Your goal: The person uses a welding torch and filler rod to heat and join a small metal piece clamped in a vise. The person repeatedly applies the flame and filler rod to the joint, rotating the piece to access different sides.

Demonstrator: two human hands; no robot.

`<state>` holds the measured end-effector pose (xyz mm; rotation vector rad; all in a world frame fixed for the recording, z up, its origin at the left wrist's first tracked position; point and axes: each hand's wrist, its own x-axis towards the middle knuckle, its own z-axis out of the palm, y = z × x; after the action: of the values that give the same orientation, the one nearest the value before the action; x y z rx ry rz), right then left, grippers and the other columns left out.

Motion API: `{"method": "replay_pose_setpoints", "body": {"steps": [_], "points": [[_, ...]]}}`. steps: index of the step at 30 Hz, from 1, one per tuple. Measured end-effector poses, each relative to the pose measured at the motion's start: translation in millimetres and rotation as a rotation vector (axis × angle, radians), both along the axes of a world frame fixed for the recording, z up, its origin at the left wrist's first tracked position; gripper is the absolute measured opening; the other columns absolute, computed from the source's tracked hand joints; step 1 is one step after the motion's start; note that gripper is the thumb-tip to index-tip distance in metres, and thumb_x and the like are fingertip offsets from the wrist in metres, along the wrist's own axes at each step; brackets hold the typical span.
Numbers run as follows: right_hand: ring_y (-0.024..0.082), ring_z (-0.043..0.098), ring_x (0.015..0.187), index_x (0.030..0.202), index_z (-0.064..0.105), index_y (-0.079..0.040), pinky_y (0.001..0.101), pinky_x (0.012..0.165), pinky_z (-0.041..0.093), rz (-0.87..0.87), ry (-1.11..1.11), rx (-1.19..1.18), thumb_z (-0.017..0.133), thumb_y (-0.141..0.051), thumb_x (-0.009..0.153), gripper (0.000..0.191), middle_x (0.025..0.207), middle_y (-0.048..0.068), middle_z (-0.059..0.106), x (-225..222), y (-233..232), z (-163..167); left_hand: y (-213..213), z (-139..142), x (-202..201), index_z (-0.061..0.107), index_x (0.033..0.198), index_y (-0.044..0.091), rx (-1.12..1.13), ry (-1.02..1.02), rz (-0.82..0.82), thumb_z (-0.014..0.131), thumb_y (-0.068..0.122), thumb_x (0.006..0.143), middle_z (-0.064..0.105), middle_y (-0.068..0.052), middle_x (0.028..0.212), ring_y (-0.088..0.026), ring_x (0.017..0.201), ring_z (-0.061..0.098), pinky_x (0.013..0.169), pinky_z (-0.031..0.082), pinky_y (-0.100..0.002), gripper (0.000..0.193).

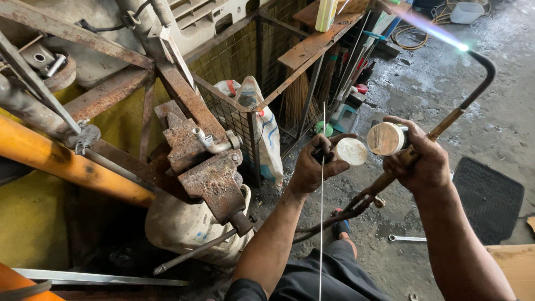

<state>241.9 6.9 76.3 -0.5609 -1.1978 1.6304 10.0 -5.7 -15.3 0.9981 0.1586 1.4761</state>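
My left hand grips a thin metal rod that runs upright past my forearm, and it also holds a round white lid. My right hand holds a brass gas torch together with a small round white tub. The torch's curved black neck ends in a lit tip with a bluish flame shooting up and to the left. Both hands hover over the wet concrete floor, to the right of a rusty bench vise that clamps a bent metal pipe fitting.
A rusted steel frame and an orange pipe fill the left. A white sack, a wire mesh panel and brooms stand behind the vise. On the floor lie a black mat, a spanner and torch hoses.
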Motion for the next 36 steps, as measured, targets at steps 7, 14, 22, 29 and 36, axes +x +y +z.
{"method": "replay_pose_setpoints", "body": {"steps": [7, 14, 22, 29, 36], "points": [[0.012, 0.055, 0.057, 0.146, 0.054, 0.006, 0.0292, 0.054, 0.047, 0.005, 0.027, -0.022, 0.054, -0.036, 0.110, 0.056, 0.090, 0.012, 0.065, -3.7, -2.2, -4.5, -3.1, 1.6, -2.0, 0.047, 0.099, 0.015, 0.056, -0.030, -0.008, 0.083, 0.012, 0.091, 0.061, -0.019, 0.145, 0.005, 0.070, 0.045, 0.069, 0.047, -0.013, 0.037], [0.011, 0.051, 0.056, 0.136, 0.053, 0.010, 0.0279, 0.053, 0.045, -0.334, -0.234, 0.080, 0.049, -0.036, 0.114, 0.051, 0.091, 0.012, 0.064, -27.9, -27.5, 21.8, 1.3, -7.7, -3.9, 0.046, 0.098, 0.014, -0.005, -0.043, 0.025, 0.087, 0.013, 0.089, 0.065, -0.023, 0.133, -0.002, 0.083, 0.057, 0.077, 0.052, -0.018, 0.042], [0.009, 0.051, 0.054, 0.130, 0.063, 0.005, 0.0252, 0.046, 0.042, -0.466, -0.589, 0.189, 0.049, -0.029, 0.108, 0.042, 0.079, 0.009, 0.058, -49.3, -46.2, 54.9, -7.8, 11.7, -8.1, 0.044, 0.100, 0.012, -0.085, -0.041, -0.023, 0.085, 0.010, 0.086, 0.064, -0.026, 0.130, -0.013, 0.079, 0.069, 0.061, 0.053, -0.022, 0.044], [0.010, 0.057, 0.060, 0.132, 0.061, 0.005, 0.0250, 0.051, 0.049, -0.541, -0.333, 0.309, 0.053, -0.035, 0.113, 0.044, 0.091, 0.009, 0.066, -45.7, -57.4, 75.8, -13.7, 14.7, -13.5, 0.043, 0.099, 0.012, -0.049, -0.011, -0.092, 0.084, 0.010, 0.086, 0.062, -0.025, 0.139, -0.016, 0.085, 0.073, 0.073, 0.062, -0.028, 0.043], [0.008, 0.050, 0.050, 0.124, 0.071, -0.005, 0.0252, 0.042, 0.041, -0.403, -0.961, 0.025, 0.062, -0.037, 0.097, 0.043, 0.077, 0.008, 0.066, -69.0, -33.0, 69.4, -3.4, -26.7, -14.2, 0.046, 0.102, 0.007, -0.121, 0.150, -0.009, 0.083, 0.008, 0.094, 0.070, -0.028, 0.098, -0.013, 0.076, 0.067, 0.058, 0.047, -0.022, 0.038]]}}
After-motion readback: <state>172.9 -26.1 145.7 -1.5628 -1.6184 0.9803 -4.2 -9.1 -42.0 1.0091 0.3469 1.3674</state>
